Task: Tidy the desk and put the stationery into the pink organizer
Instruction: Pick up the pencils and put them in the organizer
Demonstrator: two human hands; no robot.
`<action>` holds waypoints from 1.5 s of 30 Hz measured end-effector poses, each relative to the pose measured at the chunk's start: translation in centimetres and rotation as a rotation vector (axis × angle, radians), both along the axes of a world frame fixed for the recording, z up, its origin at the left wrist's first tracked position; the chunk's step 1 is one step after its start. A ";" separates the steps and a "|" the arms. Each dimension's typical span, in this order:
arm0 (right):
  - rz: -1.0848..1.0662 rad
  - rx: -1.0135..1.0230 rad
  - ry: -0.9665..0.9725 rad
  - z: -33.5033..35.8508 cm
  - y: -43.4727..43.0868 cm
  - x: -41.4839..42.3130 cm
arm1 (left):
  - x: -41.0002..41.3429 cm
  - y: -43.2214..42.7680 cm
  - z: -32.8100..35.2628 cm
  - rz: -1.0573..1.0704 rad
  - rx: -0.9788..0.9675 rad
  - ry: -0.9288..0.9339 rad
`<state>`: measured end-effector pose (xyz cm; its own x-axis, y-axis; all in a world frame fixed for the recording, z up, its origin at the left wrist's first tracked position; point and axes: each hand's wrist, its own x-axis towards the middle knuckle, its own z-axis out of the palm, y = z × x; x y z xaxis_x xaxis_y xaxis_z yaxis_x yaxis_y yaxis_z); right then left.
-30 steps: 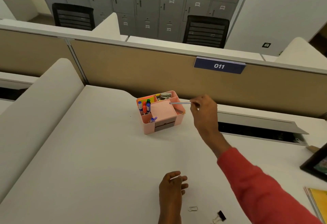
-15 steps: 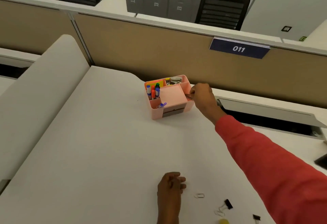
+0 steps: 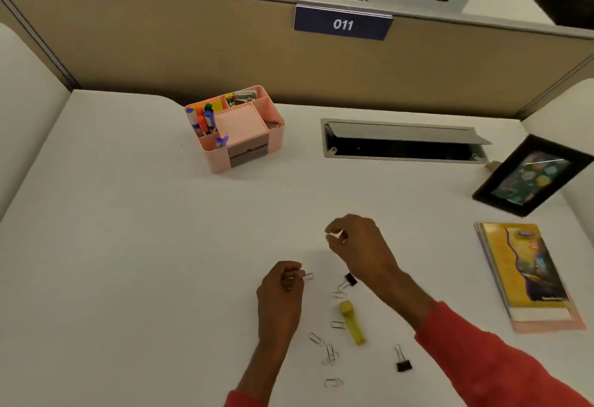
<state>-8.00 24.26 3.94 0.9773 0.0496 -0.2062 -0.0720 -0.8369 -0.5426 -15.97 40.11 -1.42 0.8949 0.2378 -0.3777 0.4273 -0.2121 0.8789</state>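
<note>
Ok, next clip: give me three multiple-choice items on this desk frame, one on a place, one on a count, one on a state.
1. Where does the pink organizer stand?
A. at the far side of the desk, near the partition
B. on the yellow booklet
C. under the right hand

2. How many black binder clips lie loose on the desk?
A. none
B. two
C. five

3. What is the left hand doing?
A. lying flat and open
B. pinching a paper clip
C. holding a marker

Key: 1 A, the organizer sits close to the tan partition, far from both hands. 2 B, one binder clip lies by the right hand's wrist and another nearer the camera. 3 B, its curled fingers meet on a paper clip.
</note>
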 end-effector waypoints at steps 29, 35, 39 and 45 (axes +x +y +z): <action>-0.193 0.405 -0.374 8.7 7.4 15.9 | 0.2 1.8 -0.3 0.143 -0.092 0.045; -0.107 0.031 -0.336 5.4 11.7 23.9 | 1.7 4.0 -1.1 0.206 -0.162 0.124; -0.046 -0.243 -0.247 3.5 13.1 25.8 | 2.3 4.7 -1.5 0.225 -0.152 0.138; 0.051 -0.489 -0.352 1.4 14.1 26.9 | 3.0 5.0 -1.4 0.255 -0.206 0.163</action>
<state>18.90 38.40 5.30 0.9898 0.0788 0.1183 0.0883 -0.9930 -0.0779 -12.93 45.10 -2.86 0.7409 0.3496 -0.5734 0.5814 0.0933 0.8082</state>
